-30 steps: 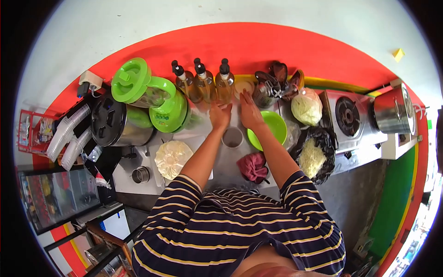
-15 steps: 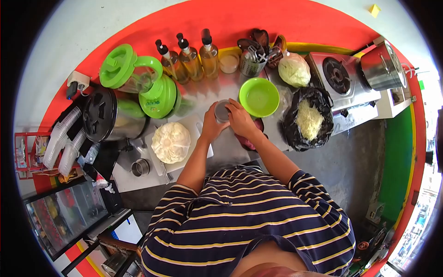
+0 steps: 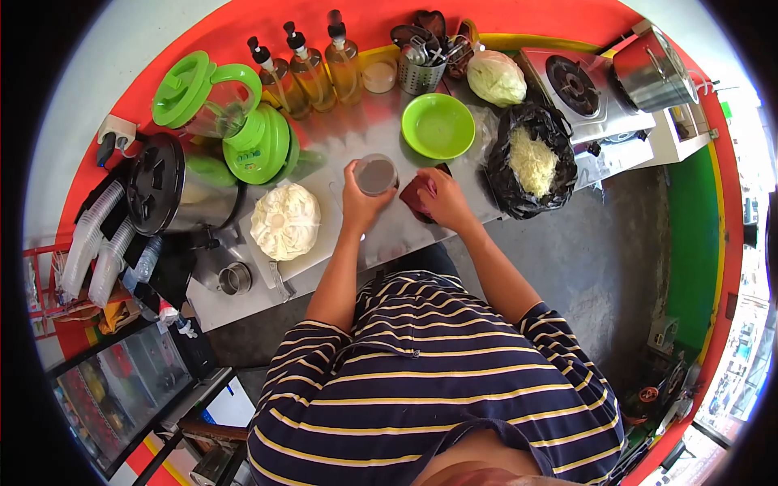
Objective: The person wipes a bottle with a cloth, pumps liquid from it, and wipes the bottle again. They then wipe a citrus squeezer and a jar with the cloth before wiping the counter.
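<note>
My left hand (image 3: 362, 204) is wrapped round a small round container (image 3: 377, 175) with clear sides and a grey top face, held over the steel counter. Just to its right, my right hand (image 3: 442, 202) has its fingers closed on a dark red cloth (image 3: 416, 199) with a dark edge, lying at the counter's front. Behind the right hand stands a green bowl (image 3: 438, 126). Left of the container, a white knotted plastic bag (image 3: 285, 222) rests on a white cutting board (image 3: 324, 235).
Oil bottles (image 3: 308, 74), a green blender (image 3: 258, 150) and a utensil holder (image 3: 421, 75) line the back. To the right are a cabbage (image 3: 496, 78), a black bag of shredded cabbage (image 3: 532, 162) and a gas stove (image 3: 573, 85). A metal cup (image 3: 235, 278) stands front left.
My right hand has let go of the container and moved right and down onto the dark red cloth. My left hand keeps the container. The whole view has shifted slightly.
</note>
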`<state>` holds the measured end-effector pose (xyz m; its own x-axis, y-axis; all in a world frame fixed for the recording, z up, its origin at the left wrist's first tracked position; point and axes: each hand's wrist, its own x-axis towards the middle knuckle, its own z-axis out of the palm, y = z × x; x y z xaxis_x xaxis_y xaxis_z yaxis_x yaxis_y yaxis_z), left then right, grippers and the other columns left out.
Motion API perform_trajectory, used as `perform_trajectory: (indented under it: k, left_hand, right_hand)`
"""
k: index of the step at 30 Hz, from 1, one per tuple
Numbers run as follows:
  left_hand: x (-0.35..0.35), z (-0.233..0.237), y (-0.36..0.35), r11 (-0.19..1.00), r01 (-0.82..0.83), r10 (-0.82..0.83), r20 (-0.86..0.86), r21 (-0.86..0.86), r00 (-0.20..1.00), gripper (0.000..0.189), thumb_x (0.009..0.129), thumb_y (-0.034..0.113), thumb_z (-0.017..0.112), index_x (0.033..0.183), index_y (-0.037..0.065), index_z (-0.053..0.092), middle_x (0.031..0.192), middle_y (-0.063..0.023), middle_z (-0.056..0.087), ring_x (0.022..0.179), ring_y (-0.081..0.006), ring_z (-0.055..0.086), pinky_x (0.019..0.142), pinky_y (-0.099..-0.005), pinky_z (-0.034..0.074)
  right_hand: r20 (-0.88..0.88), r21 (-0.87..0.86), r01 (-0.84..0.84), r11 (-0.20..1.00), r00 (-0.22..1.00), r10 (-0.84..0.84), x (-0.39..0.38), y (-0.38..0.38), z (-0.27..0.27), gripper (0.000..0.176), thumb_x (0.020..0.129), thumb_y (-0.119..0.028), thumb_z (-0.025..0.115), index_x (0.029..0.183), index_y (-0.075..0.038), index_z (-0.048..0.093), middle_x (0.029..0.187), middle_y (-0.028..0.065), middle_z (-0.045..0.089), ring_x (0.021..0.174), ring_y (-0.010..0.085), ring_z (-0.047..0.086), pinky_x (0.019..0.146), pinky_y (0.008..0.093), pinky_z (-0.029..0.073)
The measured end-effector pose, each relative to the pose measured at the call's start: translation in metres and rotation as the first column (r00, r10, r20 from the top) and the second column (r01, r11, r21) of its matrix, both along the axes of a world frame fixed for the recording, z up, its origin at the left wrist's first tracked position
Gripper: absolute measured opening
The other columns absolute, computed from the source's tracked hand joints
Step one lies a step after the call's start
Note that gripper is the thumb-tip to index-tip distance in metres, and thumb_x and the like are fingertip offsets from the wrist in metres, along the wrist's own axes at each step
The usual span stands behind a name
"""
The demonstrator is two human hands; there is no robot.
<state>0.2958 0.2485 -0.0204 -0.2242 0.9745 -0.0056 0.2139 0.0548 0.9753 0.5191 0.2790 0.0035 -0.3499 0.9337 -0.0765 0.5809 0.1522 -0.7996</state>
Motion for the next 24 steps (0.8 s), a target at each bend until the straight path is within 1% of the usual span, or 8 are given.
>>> perform_trajectory:
  k: [3, 7, 9, 12, 18, 20, 22, 24]
  left_hand:
    - [-0.005, -0.007, 0.003, 0.995, -0.053, 0.045, 0.096, 0.086, 0.994, 0.092, 0.07, 0.022, 0.097, 0.143, 0.003, 0.043, 0.136, -0.0167, 0.062, 0.126, -0.0275, 0.062, 0.108, -0.0385, 0.049]
    - [-0.014, 0.005, 0.006, 0.991, -0.006, -0.032, 0.286, 0.131, 0.958, 0.08, 0.077, 0.02, 0.093, 0.142, 0.002, 0.05, 0.138, -0.0132, 0.061, 0.129, -0.0231, 0.06, 0.111, -0.0382, 0.047]
    - [-0.017, 0.012, 0.007, 0.989, 0.026, -0.073, 0.33, 0.144, 0.941, 0.074, 0.081, 0.019, 0.089, 0.143, 0.002, 0.052, 0.141, -0.0124, 0.06, 0.131, -0.0224, 0.058, 0.113, -0.0385, 0.046]
    - [-0.016, 0.022, 0.012, 0.986, 0.04, -0.124, 0.552, 0.162, 0.825, 0.076, 0.081, 0.019, 0.09, 0.144, 0.002, 0.052, 0.136, -0.011, 0.063, 0.127, -0.0224, 0.061, 0.11, -0.0373, 0.047]
    - [0.014, 0.073, 0.022, 0.977, 0.054, -0.153, 0.509, 0.205, 0.847, 0.074, 0.083, 0.021, 0.089, 0.144, 0.003, 0.051, 0.136, -0.0096, 0.063, 0.126, -0.0207, 0.061, 0.109, -0.037, 0.047]
    - [0.032, 0.084, 0.024, 0.927, 0.105, -0.162, 0.132, 0.361, 0.978, 0.075, 0.082, 0.02, 0.087, 0.144, 0.0, 0.05, 0.134, -0.0108, 0.063, 0.125, -0.0222, 0.062, 0.109, -0.0371, 0.047]
    - [0.045, 0.109, 0.018, 0.925, 0.151, -0.203, 0.118, 0.35, 0.972, 0.079, 0.079, 0.02, 0.089, 0.144, 0.0, 0.049, 0.133, -0.0113, 0.063, 0.125, -0.022, 0.062, 0.109, -0.0367, 0.048]
    - [0.053, 0.13, 0.01, 0.919, 0.198, -0.247, 0.106, 0.341, 0.963, 0.083, 0.076, 0.02, 0.091, 0.144, 0.0, 0.048, 0.132, -0.0118, 0.063, 0.124, -0.0218, 0.062, 0.108, -0.0364, 0.048]
  right_hand:
    - [0.452, 0.546, -0.022, 0.838, 0.849, -0.272, -0.002, -0.041, -0.003, 0.061, 0.084, -0.023, 0.081, 0.139, -0.006, 0.063, 0.137, 0.0271, 0.064, 0.126, 0.0401, 0.063, 0.106, 0.0431, 0.051]
    - [0.402, 0.581, -0.007, 0.814, 0.872, -0.28, 0.009, -0.043, -0.041, 0.063, 0.085, -0.022, 0.081, 0.143, -0.01, 0.061, 0.14, 0.0239, 0.064, 0.126, 0.039, 0.063, 0.106, 0.0427, 0.051]
    - [0.193, 0.079, 0.114, 0.99, 0.973, -0.127, 0.014, -0.028, -0.048, 0.061, 0.091, -0.022, 0.077, 0.148, -0.01, 0.057, 0.141, 0.0216, 0.064, 0.128, 0.0345, 0.063, 0.11, 0.0399, 0.047]
    - [-0.205, -0.407, 0.077, 0.91, 0.963, -0.173, 0.01, -0.011, -0.006, 0.053, 0.1, -0.019, 0.069, 0.149, -0.006, 0.055, 0.141, 0.0155, 0.066, 0.13, 0.0265, 0.061, 0.113, 0.0378, 0.044]
    - [-0.744, -0.164, 0.088, 0.983, 0.643, -0.181, -0.032, -0.026, 0.067, 0.056, 0.107, -0.024, 0.063, 0.154, 0.001, 0.046, 0.14, 0.0079, 0.064, 0.129, 0.0193, 0.058, 0.111, 0.0343, 0.044]
    - [-0.753, -0.047, 0.204, 0.978, 0.636, -0.169, -0.052, -0.025, 0.082, 0.056, 0.108, -0.031, 0.061, 0.152, 0.001, 0.046, 0.134, 0.0097, 0.067, 0.124, 0.0193, 0.062, 0.108, 0.0323, 0.047]
    - [-0.72, -0.468, 0.333, 0.818, 0.394, -0.572, -0.056, -0.004, 0.111, 0.05, 0.111, -0.039, 0.054, 0.141, 0.001, 0.056, 0.125, 0.0092, 0.07, 0.115, 0.0194, 0.067, 0.103, 0.0327, 0.052]
    - [-0.702, -0.49, 0.263, 0.831, 0.446, -0.555, -0.026, 0.026, 0.11, 0.051, 0.111, -0.048, 0.047, 0.13, -0.003, 0.064, 0.12, 0.0103, 0.073, 0.105, 0.0222, 0.072, 0.096, 0.0365, 0.058]
